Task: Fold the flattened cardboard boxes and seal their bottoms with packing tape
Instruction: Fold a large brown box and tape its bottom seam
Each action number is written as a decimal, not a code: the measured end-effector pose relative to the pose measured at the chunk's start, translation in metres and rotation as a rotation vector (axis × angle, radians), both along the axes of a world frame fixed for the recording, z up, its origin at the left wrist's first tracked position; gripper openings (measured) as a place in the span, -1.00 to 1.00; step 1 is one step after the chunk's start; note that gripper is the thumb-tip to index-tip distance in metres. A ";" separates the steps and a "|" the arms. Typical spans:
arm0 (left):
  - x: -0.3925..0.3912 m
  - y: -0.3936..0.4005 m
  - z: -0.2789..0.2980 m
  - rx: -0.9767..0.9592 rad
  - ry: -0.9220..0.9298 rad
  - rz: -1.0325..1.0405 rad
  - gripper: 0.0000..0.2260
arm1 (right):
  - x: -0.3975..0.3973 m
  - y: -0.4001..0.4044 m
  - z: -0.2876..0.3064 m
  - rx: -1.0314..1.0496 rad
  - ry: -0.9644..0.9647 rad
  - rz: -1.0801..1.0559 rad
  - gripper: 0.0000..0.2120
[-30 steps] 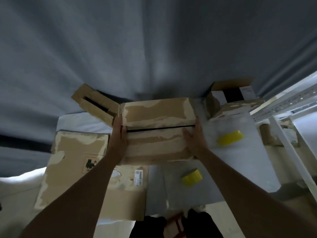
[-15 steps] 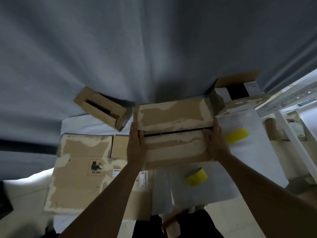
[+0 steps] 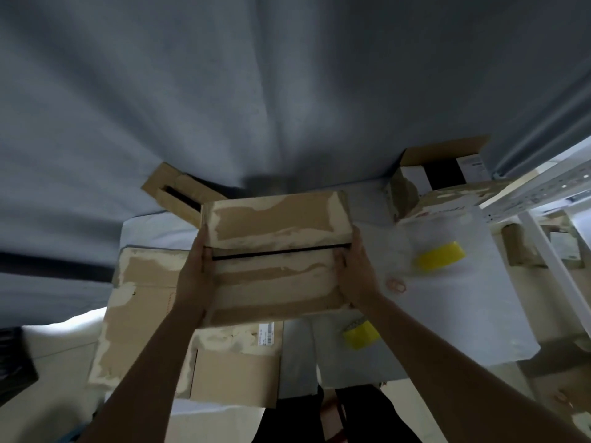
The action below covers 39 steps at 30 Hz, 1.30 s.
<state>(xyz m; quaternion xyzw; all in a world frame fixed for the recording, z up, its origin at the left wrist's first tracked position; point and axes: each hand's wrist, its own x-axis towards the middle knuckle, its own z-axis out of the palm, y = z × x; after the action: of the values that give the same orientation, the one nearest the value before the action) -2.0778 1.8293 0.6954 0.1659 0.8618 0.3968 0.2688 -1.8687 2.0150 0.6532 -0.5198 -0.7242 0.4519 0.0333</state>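
The folded cardboard box [image 3: 275, 257] is held over the worktop [image 3: 479, 314] directly ahead of the person, long axis running left to right, with an untaped dark seam [image 3: 278, 253] along that axis. The left hand [image 3: 195, 276] and right hand [image 3: 358, 270] clamp its opposite short ends, fingers curled over the edges. Both rolls of yellow packing tape [image 3: 438, 255] [image 3: 361, 334] lie on the right, so the right hand is judged nearer for taping.

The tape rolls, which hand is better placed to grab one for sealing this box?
Right, probably. Both yellow tape rolls lie on the right hand's side of the box; the left hand would have to cross it.
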 end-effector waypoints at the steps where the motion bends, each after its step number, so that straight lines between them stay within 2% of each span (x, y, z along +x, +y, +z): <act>1: 0.004 0.002 -0.006 0.001 0.009 -0.010 -0.63 | 0.001 0.006 0.000 -0.003 -0.021 0.001 -0.38; 4: 0.028 0.014 -0.031 0.032 0.065 -0.075 -0.59 | 0.016 0.027 -0.002 -0.010 -0.050 -0.010 -0.38; 7: 0.038 0.032 -0.043 0.007 0.101 -0.037 -0.59 | 0.032 0.044 -0.007 -0.017 -0.087 0.010 -0.37; 13: 0.019 0.054 -0.046 0.042 0.096 -0.134 -0.57 | 0.035 0.045 -0.011 0.048 -0.106 -0.033 -0.37; 20: 0.011 0.053 -0.058 0.074 0.068 -0.125 -0.56 | 0.025 0.039 -0.014 0.107 -0.132 -0.034 -0.39; 26: 0.015 0.058 -0.062 0.042 0.197 -0.147 -0.55 | 0.025 0.045 -0.014 0.126 -0.146 -0.049 -0.40; 28: 0.015 0.057 -0.060 -0.062 0.352 -0.179 -0.56 | 0.028 0.045 -0.014 0.123 -0.100 -0.050 -0.40; 30: 0.016 0.053 -0.057 -0.246 0.626 -0.347 -0.55 | 0.030 0.044 -0.014 0.119 -0.068 -0.059 -0.39; 31: 0.018 0.051 -0.056 -0.303 0.698 -0.481 -0.52 | 0.031 0.042 -0.013 0.117 -0.058 -0.064 -0.38; 33: 0.028 0.049 -0.055 -0.349 0.712 -0.735 -0.33 | 0.033 0.039 -0.012 0.116 -0.031 -0.062 -0.38; 36: 0.045 0.046 -0.058 -0.422 0.719 -0.979 0.04 | 0.034 0.039 -0.008 0.101 0.015 -0.052 -0.37; 39: 0.049 0.047 -0.056 -0.444 0.736 -1.075 0.12 | 0.038 0.043 -0.006 0.052 0.046 -0.072 -0.41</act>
<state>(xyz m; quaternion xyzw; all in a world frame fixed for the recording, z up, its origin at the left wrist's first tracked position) -2.0285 1.8761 0.6393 0.6354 0.7560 -0.0596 0.1456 -1.8312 2.0577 0.6467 -0.5340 -0.7155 0.4433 0.0801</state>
